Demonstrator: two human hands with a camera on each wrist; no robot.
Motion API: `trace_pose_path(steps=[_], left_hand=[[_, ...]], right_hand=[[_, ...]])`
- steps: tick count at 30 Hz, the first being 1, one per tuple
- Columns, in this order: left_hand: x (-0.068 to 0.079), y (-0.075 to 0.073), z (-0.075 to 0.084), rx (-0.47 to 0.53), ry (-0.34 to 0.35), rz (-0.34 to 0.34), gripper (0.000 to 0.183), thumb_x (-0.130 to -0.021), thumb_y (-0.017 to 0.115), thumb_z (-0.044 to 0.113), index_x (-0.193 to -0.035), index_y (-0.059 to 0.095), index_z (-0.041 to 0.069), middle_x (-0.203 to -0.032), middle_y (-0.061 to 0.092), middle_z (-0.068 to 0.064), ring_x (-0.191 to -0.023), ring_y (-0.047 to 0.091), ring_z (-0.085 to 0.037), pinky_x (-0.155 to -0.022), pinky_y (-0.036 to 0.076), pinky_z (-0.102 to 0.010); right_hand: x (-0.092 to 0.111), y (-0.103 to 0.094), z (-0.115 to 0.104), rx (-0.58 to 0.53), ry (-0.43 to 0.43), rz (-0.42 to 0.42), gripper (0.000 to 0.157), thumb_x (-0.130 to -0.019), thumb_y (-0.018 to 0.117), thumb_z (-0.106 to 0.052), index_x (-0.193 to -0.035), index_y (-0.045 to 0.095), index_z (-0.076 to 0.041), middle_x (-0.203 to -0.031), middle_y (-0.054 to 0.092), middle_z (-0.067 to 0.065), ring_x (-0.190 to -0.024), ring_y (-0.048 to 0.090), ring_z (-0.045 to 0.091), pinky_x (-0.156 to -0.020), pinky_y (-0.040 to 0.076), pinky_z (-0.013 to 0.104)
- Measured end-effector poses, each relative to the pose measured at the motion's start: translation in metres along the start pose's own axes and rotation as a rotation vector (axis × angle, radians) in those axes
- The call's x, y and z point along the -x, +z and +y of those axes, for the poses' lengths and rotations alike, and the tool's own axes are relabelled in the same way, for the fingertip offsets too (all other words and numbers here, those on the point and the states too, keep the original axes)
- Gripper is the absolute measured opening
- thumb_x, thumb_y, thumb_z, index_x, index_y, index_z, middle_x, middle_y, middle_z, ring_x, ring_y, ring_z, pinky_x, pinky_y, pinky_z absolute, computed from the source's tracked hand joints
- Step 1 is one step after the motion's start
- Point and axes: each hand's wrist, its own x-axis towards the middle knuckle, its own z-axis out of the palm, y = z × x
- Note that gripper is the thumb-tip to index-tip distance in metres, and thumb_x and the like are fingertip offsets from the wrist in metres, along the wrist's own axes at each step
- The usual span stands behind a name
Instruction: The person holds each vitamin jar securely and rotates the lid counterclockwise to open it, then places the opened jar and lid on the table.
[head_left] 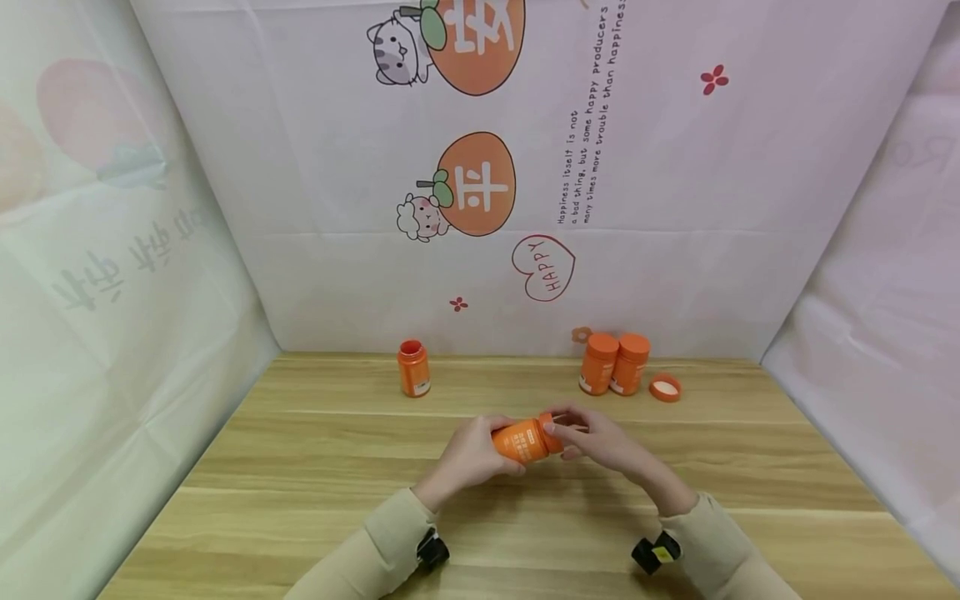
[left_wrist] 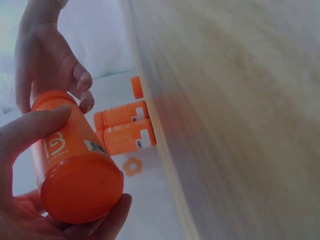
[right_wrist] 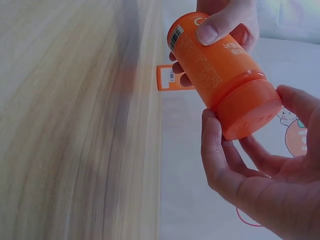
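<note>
My left hand (head_left: 474, 452) grips an orange plastic pill bottle (head_left: 519, 442) round its body, tilted above the table. White print and a barcode show on the bottle's label, and its base faces the left wrist view. An orange screw cap (right_wrist: 250, 111) sits on the neck. The fingertips and thumb of my right hand (head_left: 602, 440) hold this cap at its rim from opposite sides, with the palm clear of its top.
A similar bottle (head_left: 415, 375) stands uncapped at the back left. Two capped orange bottles (head_left: 597, 367) stand side by side at the back right, with a loose cap (head_left: 665, 387) lying beside them. Printed white cloth (head_left: 645, 275) rises behind the wooden table (head_left: 300, 483) and at both sides.
</note>
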Motion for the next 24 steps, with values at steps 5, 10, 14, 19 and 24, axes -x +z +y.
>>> trace_pose_path(steps=[5, 10, 14, 19, 24], left_hand=[[0.000, 0.000, 0.000, 0.002, -0.007, -0.004, 0.055, -0.060, 0.087, 0.020, -0.111, 0.069, 0.012, -0.096, 0.068, 0.002, -0.080, 0.057, -0.011, -0.072, 0.047, -0.029], [0.001, 0.001, 0.000, -0.006, 0.000, 0.001, 0.055, -0.060, 0.088, 0.020, -0.111, 0.069, 0.012, -0.096, 0.069, 0.002, -0.079, 0.057, -0.010, -0.071, 0.047, -0.028], [0.001, 0.001, 0.001, -0.010, -0.003, 0.004, 0.055, -0.059, 0.088, 0.019, -0.111, 0.069, 0.012, -0.095, 0.069, 0.002, -0.078, 0.056, -0.010, -0.071, 0.047, -0.028], [0.002, 0.001, 0.002, -0.011, -0.006, 0.003, 0.056, -0.060, 0.088, 0.019, -0.111, 0.069, 0.012, -0.097, 0.069, 0.001, -0.079, 0.057, -0.010, -0.071, 0.047, -0.028], [0.001, 0.001, 0.003, -0.024, -0.007, 0.009, 0.056, -0.059, 0.088, 0.020, -0.111, 0.069, 0.012, -0.096, 0.069, 0.002, -0.079, 0.057, -0.009, -0.071, 0.047, -0.028]], right_hand=[[0.003, -0.004, -0.001, 0.010, -0.062, -0.045, 0.052, -0.094, 0.058, -0.035, -0.134, 0.046, -0.003, -0.130, 0.051, 0.020, -0.111, 0.058, 0.030, -0.085, 0.052, 0.047], [0.002, -0.006, 0.003, 0.031, -0.115, -0.084, 0.050, -0.094, 0.058, -0.031, -0.135, 0.046, -0.004, -0.130, 0.050, 0.019, -0.112, 0.058, 0.031, -0.087, 0.052, 0.044], [0.003, -0.008, 0.004, 0.024, -0.153, -0.112, 0.051, -0.093, 0.060, -0.027, -0.136, 0.045, -0.005, -0.131, 0.051, 0.016, -0.115, 0.056, 0.032, -0.088, 0.051, 0.038], [0.002, -0.010, 0.005, 0.035, -0.201, -0.113, 0.052, -0.090, 0.065, -0.023, -0.134, 0.046, -0.005, -0.131, 0.053, 0.013, -0.120, 0.052, 0.036, -0.088, 0.051, 0.031], [0.002, -0.011, 0.008, 0.024, -0.256, -0.104, 0.053, -0.086, 0.070, -0.019, -0.132, 0.048, -0.004, -0.131, 0.054, 0.012, -0.122, 0.049, 0.039, -0.092, 0.049, 0.037]])
